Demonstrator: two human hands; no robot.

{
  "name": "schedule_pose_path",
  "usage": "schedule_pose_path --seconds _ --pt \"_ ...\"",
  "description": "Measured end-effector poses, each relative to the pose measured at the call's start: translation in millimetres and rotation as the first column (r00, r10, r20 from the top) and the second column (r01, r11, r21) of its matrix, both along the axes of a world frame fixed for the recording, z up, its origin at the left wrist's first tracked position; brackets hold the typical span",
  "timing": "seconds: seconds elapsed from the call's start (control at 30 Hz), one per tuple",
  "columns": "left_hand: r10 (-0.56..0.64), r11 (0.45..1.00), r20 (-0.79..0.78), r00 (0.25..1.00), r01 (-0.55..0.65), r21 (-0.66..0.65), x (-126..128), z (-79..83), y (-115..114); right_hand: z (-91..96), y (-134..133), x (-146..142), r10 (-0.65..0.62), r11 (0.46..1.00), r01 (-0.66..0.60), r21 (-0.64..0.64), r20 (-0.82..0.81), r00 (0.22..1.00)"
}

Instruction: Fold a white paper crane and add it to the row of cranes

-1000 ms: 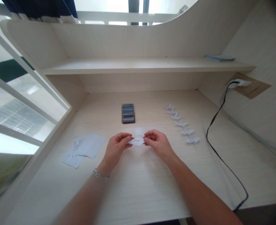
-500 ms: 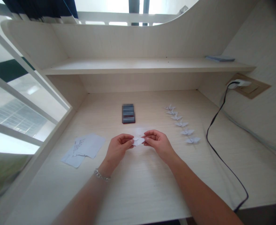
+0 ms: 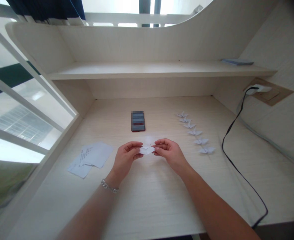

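Between my hands, a little above the desk, is a small folded piece of white paper (image 3: 147, 150) with creases across it. My left hand (image 3: 128, 154) pinches its left end between thumb and fingers. At the right end, my right hand (image 3: 168, 150) grips the paper the same way. Several white paper cranes (image 3: 194, 132) stand in a slanting row to the right of my hands. Two loose sheets of paper (image 3: 97, 155) overlap on the left, one with writing on it. Behind the folded paper lies a phone (image 3: 138, 121) whose screen is pixelated.
The pale wooden desk (image 3: 147, 206) has a shelf (image 3: 137, 68) along its back, with a flat bluish item (image 3: 237, 62) on it. A black cable (image 3: 239, 171) runs from a wall socket (image 3: 274, 93) down the right side. White railings (image 3: 19, 95) border the left.
The folded paper shows a wider face and a raised flap between my fingers. Both hands keep their grip. The whole view has shifted slightly.
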State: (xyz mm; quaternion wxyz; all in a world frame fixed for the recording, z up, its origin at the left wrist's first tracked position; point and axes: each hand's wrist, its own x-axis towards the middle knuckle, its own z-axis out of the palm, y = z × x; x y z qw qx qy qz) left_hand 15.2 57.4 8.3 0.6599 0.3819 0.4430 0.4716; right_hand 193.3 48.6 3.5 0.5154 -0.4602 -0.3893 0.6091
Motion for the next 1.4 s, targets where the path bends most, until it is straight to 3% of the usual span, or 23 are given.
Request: schedule_pose_path --seconds 0.37,0.53,0.6,0.7,0.93,1.1,1.27,1.33,1.4 --pt "-0.039 0.999 -0.112 0.993 0.042 0.024 2 -0.5 -1 -2.9 1 -1 -0.024 0.999 0.024 0.023 0.004 1.000" --pt "0.064 0.995 -0.143 0.988 -0.052 0.087 8 -0.8 -2 -8.2 1 -10 -0.258 0.963 0.256 0.077 0.010 0.966" --pt "0.110 0.987 -0.155 0.982 -0.090 0.132 11 -1.5 -4 -9.1 0 -16 -0.284 0.958 0.283 0.038 0.027 0.958" --pt "0.120 0.977 -0.182 0.976 -0.083 0.197 16 -2.6 -8 -9.0 -3 -22 -0.203 0.979 0.202 -0.039 -0.039 0.978" --pt "-0.009 0.953 -0.271 0.963 0.090 0.288 14 -1.2 -12 -3.0 -3 -14 -0.125 0.991 0.117 -0.057 -0.181 0.975" --pt "0.029 0.906 -0.342 0.939 0.120 0.406 7 8.4 -10 5.3 -7 -4 0.082 0.984 -0.124 -0.130 -0.286 0.955" --pt "-0.051 0.828 -0.411 0.910 0.269 0.492 6 21.2 -15 10.2 -12 -1 0.303 0.926 -0.353 -0.131 -0.299 0.905" --pt "-0.056 0.816 -0.437 0.898 0.293 0.498 6 22.0 -15 9.7 -11 1 0.357 0.912 -0.395 -0.109 -0.259 0.897" --pt "-0.069 0.833 -0.455 0.888 0.302 0.464 5 19.8 -13 7.8 -8 3 0.341 0.927 -0.359 -0.108 -0.156 0.927"
